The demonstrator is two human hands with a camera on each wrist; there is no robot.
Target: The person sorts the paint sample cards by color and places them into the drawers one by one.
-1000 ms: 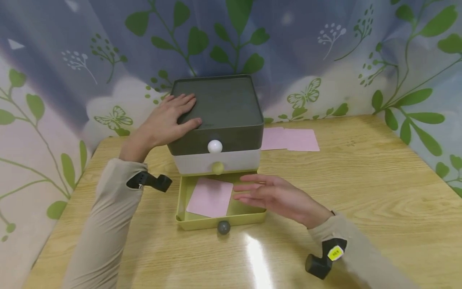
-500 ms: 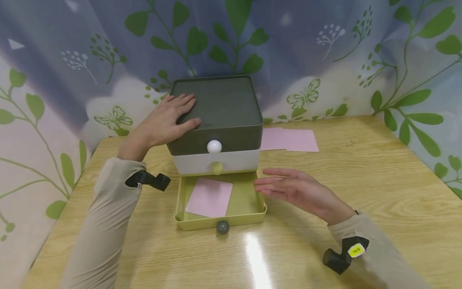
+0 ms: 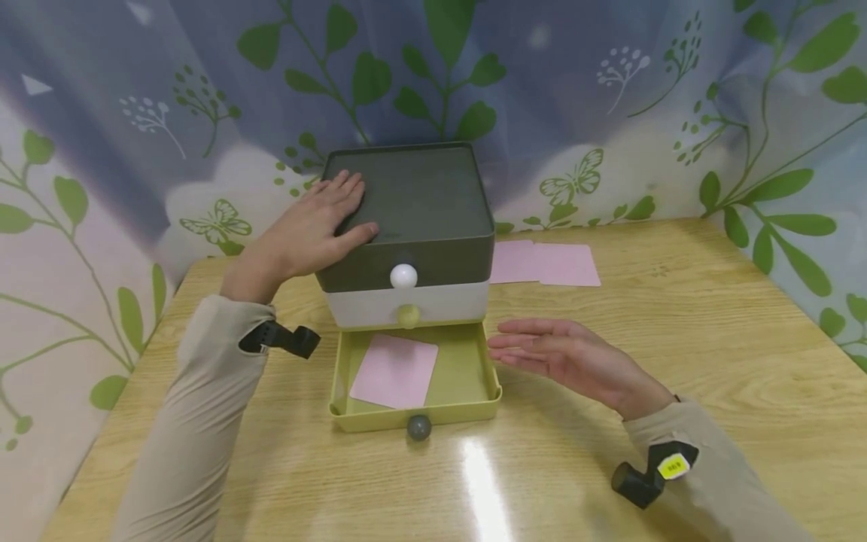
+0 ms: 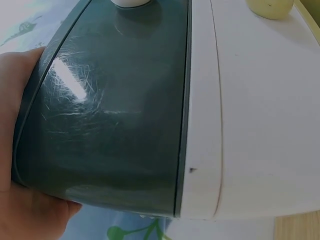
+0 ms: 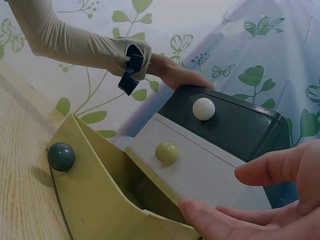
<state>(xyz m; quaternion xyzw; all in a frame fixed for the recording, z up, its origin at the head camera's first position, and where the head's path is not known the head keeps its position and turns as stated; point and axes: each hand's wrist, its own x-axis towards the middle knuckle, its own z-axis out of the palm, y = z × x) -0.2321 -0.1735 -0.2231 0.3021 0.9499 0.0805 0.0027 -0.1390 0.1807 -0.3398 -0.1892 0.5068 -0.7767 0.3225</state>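
Note:
A small drawer box (image 3: 420, 196) stands on the table, dark green above, white in the middle, yellow-green at the bottom. My left hand (image 3: 308, 226) rests flat on the left part of its dark top, fingers straight. The bottom drawer (image 3: 463, 369) is pulled out, a grey knob (image 3: 418, 427) on its front. Inside it, on the left, lies a pink card (image 3: 395, 370). Just right of the drawer hovers my right hand (image 3: 576, 361), fingers extended and holding nothing. In the right wrist view the thumb and fingers are apart, close to the drawer's side.
Two pink cards (image 3: 569, 263) lie on the wooden table (image 3: 677, 339) behind the box to the right. A white knob (image 3: 403, 276) and a yellow-green knob (image 3: 408, 315) stick out from the upper drawers. A leaf-patterned curtain (image 3: 542, 90) hangs behind.
My right hand has moved right, from over the open drawer to beside it. The left hand and the card in the drawer have stayed in place.

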